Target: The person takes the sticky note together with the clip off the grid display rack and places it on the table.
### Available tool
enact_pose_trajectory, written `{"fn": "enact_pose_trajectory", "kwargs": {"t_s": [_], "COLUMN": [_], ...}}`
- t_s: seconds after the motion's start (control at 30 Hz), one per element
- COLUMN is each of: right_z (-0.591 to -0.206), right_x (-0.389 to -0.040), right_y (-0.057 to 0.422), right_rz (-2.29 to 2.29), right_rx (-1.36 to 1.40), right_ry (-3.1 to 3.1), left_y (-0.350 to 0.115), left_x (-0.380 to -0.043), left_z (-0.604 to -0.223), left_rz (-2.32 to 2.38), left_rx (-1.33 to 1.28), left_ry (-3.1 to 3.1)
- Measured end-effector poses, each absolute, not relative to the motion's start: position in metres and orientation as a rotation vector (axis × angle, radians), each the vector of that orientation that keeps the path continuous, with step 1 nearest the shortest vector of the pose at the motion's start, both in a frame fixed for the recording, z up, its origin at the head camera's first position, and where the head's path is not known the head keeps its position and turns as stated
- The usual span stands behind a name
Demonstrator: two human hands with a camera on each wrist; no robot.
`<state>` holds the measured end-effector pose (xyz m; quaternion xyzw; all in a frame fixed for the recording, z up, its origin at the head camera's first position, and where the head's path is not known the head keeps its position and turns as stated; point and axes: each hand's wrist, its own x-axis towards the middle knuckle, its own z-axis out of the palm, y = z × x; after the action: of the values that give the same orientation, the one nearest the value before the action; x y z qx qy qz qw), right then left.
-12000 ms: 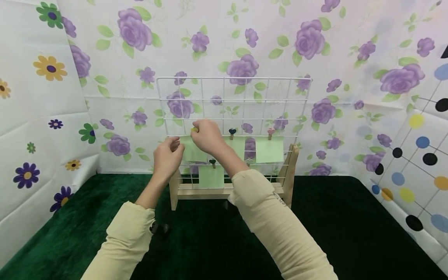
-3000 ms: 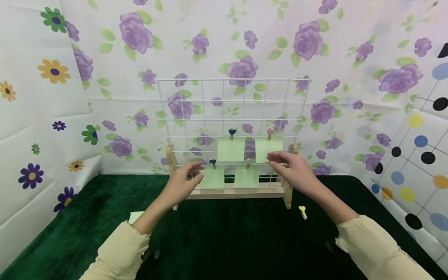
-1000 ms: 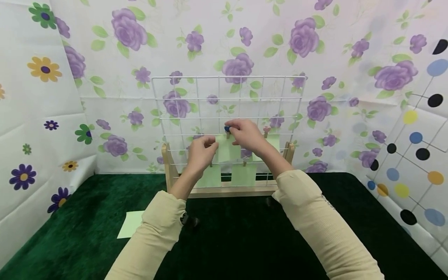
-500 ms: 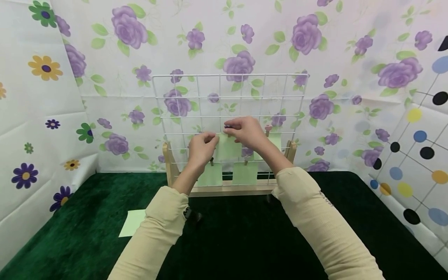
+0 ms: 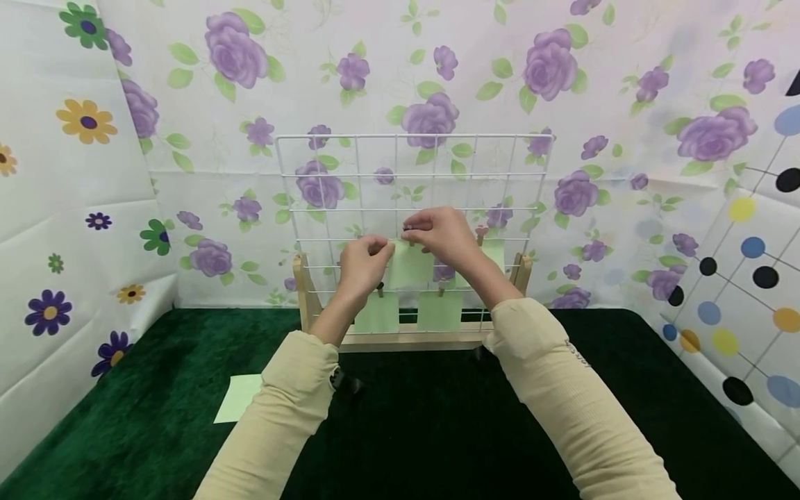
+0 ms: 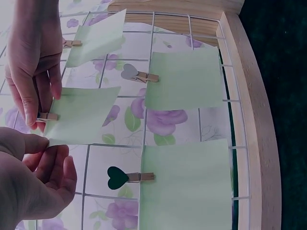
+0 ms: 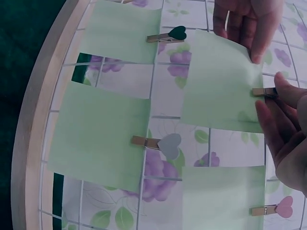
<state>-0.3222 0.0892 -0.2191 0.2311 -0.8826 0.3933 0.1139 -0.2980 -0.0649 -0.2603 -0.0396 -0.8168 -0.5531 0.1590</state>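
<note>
My right hand (image 5: 450, 239) pinches a small wooden clothespin (image 7: 259, 92) with a dark blue heart at the top edge of a pale green paper sheet (image 5: 411, 267). In the left wrist view, the thumb and fingertips of my left hand (image 6: 41, 175) pinch this sheet's upper left corner. The sheet lies against a white wire grid (image 5: 375, 173). Below it hang two more green sheets, one under a green-heart clothespin (image 6: 132, 177), the other under a grey-heart clothespin (image 7: 158, 143). To its right, a pink-heart clothespin (image 7: 273, 209) holds another sheet (image 7: 223, 196).
A wooden stand (image 5: 406, 342) carries the grid on a dark green cloth (image 5: 406, 417). One loose green sheet (image 5: 237, 397) lies on the cloth beside my left sleeve. Floral sheeting (image 5: 206, 173) hangs behind the grid.
The upper left sheet has come off the grid; a sheet now lies on the cloth at left. Both hands have since moved to the blue-heart clothespin's sheet, barely shifting in the last second.
</note>
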Motion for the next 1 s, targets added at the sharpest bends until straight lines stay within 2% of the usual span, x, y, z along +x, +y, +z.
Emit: {"fn": "enact_pose_trajectory", "kwargs": {"t_s": [0.6,1.0], "right_z": [-0.2294,-0.2269], "right_x": [-0.3221,-0.3201], "right_y": [0.0838,0.0852], "right_rz": [0.702,0.753], "right_rx": [0.711,0.738], "right_ry": [-2.317,-2.275], "left_y": [-0.0663,-0.0699], "left_x": [-0.2984,-0.2973], "left_z": [-0.2624,-0.2650], "left_rz": [-1.574,-1.510], "left_rx": [-0.178,-0.220], "left_ry": [-2.309,-2.327]}}
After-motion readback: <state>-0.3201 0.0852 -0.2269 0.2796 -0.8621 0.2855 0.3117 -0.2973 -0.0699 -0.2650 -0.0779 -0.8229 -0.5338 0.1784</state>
